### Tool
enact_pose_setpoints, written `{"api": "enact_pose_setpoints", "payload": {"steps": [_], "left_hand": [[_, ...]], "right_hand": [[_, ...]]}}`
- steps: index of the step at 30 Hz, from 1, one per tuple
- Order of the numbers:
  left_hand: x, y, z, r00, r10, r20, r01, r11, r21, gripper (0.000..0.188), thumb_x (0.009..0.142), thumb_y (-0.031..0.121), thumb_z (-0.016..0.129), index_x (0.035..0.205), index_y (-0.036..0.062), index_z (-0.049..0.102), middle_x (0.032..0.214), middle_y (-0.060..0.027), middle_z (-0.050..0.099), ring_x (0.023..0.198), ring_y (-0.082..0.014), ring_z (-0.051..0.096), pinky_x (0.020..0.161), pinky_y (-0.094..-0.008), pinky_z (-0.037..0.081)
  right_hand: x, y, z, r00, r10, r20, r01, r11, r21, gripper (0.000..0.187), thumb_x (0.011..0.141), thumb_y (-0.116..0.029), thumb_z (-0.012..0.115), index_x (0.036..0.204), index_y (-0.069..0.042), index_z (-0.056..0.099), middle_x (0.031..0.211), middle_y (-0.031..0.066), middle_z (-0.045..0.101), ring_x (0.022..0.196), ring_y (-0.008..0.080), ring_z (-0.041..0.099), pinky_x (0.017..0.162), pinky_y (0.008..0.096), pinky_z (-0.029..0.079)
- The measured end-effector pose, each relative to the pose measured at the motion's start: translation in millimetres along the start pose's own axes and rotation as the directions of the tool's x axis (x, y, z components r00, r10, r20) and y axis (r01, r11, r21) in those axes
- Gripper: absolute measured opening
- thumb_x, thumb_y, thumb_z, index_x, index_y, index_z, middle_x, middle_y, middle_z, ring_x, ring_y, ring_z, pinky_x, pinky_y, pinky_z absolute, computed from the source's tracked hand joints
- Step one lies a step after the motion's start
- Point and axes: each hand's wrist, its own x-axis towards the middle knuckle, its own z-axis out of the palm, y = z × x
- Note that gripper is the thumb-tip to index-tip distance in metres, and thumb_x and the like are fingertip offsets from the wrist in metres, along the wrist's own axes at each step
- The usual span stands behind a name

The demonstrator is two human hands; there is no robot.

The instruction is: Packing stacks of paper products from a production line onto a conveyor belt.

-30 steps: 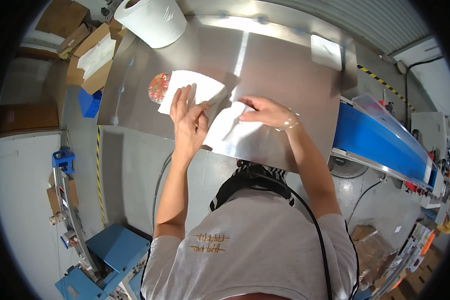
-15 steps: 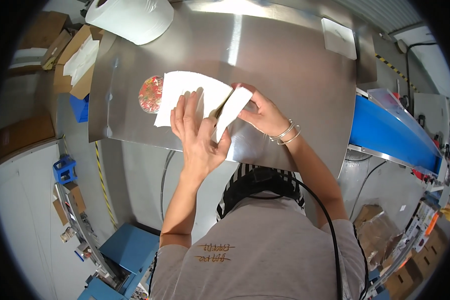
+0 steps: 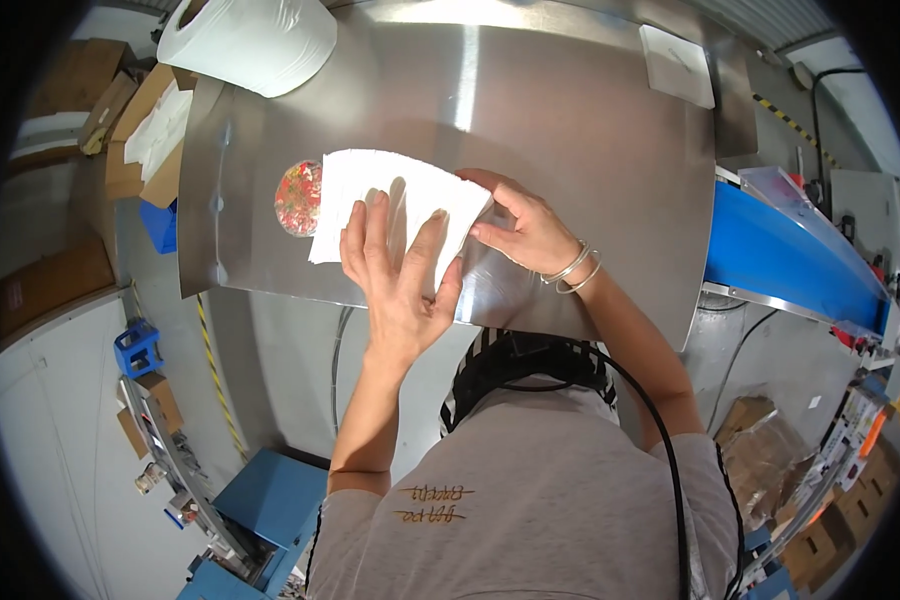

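A folded white paper towel [image 3: 355, 175] lies on the metal table, its left edge covering part of a flat round item [image 3: 298, 198] with red, yellow and green specks. My left hand [image 3: 400, 285] rests on top of the paper towel with fingers spread, pressing it from the near side. At the towel's right edge, my right hand [image 3: 518, 225] pinches the corner, thumb on the near side and fingers on the far side. Part of the round item is hidden beneath the towel.
A large white roll [image 3: 255, 40] stands at the table's far left corner. A flat white square [image 3: 677, 65] lies far right. The bare metal table [image 3: 560, 110] meets a blue conveyor belt [image 3: 790, 265] on the right. Cardboard boxes [image 3: 150, 130] sit beyond the left edge.
The raised right flap of the paper towel has been folded down flat. My left index finger has spread onto it, and my right hand stays at the right edge.
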Motion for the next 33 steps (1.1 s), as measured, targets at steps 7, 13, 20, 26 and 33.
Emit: {"api": "enact_pose_setpoints", "payload": {"steps": [7, 13, 20, 26, 33], "left_hand": [[0.5, 1.6, -1.5, 1.000, 0.016, 0.007, -0.016, 1.000, 0.013, 0.038, 0.077, 0.018, 0.068, 0.114, 0.0156, 0.068, 0.145, -0.0189, 0.036, 0.135, -0.0387, 0.027, 0.108, -0.0506, 0.019], [-2.3, 0.1, 1.9, 1.000, 0.018, -0.014, -0.017, 0.999, 0.033, 0.038, 0.076, 0.015, 0.070, 0.114, 0.0195, 0.070, 0.143, -0.0170, 0.038, 0.134, -0.0381, 0.029, 0.107, -0.0506, 0.021], [-5.6, -3.0, 5.6, 0.999, 0.031, -0.033, -0.030, 0.999, 0.042, 0.037, 0.073, 0.011, 0.072, 0.108, 0.0233, 0.073, 0.143, -0.0146, 0.040, 0.133, -0.0372, 0.032, 0.107, -0.0513, 0.021], [-4.8, -3.4, 6.3, 0.998, 0.038, -0.049, -0.037, 0.999, 0.021, 0.039, 0.071, 0.009, 0.073, 0.106, 0.0256, 0.073, 0.141, -0.0134, 0.042, 0.133, -0.0367, 0.032, 0.107, -0.0512, 0.020], [-2.4, -1.5, 2.4, 0.999, 0.032, -0.013, -0.032, 0.999, 0.013, 0.032, 0.073, 0.012, 0.072, 0.103, 0.0211, 0.074, 0.142, -0.0136, 0.041, 0.134, -0.0364, 0.030, 0.108, -0.0500, 0.019]], "right_hand": [[-3.8, 6.8, 0.9, 0.997, -0.037, -0.067, 0.033, 0.997, -0.071, 0.066, 0.082, -0.007, 0.069, 0.141, -0.007, 0.039, 0.141, 0.0082, 0.045, 0.130, 0.0218, 0.043, 0.106, 0.0349, 0.039], [-6.5, -6.7, -6.5, 0.990, 0.046, -0.136, -0.053, 0.997, -0.049, 0.064, 0.081, -0.010, 0.072, 0.137, -0.009, 0.042, 0.138, 0.0063, 0.048, 0.126, 0.0203, 0.046, 0.104, 0.0339, 0.039], [-10.5, -13.7, -15.6, 0.984, -0.007, -0.179, -0.007, 0.997, -0.076, 0.053, 0.078, -0.008, 0.074, 0.127, -0.010, 0.052, 0.125, 0.0025, 0.056, 0.111, 0.0157, 0.053, 0.096, 0.0321, 0.044], [-6.7, -21.3, -21.6, 0.992, -0.049, -0.116, 0.040, 0.996, -0.078, 0.049, 0.079, -0.005, 0.073, 0.123, -0.012, 0.055, 0.122, 0.0028, 0.056, 0.108, 0.0151, 0.054, 0.093, 0.0304, 0.045], [4.7, -17.7, -29.2, 0.994, -0.107, 0.032, 0.110, 0.989, -0.099, 0.038, 0.078, -0.001, 0.070, 0.112, -0.009, 0.059, 0.120, 0.0027, 0.054, 0.105, 0.0157, 0.055, 0.090, 0.0288, 0.047]]}}
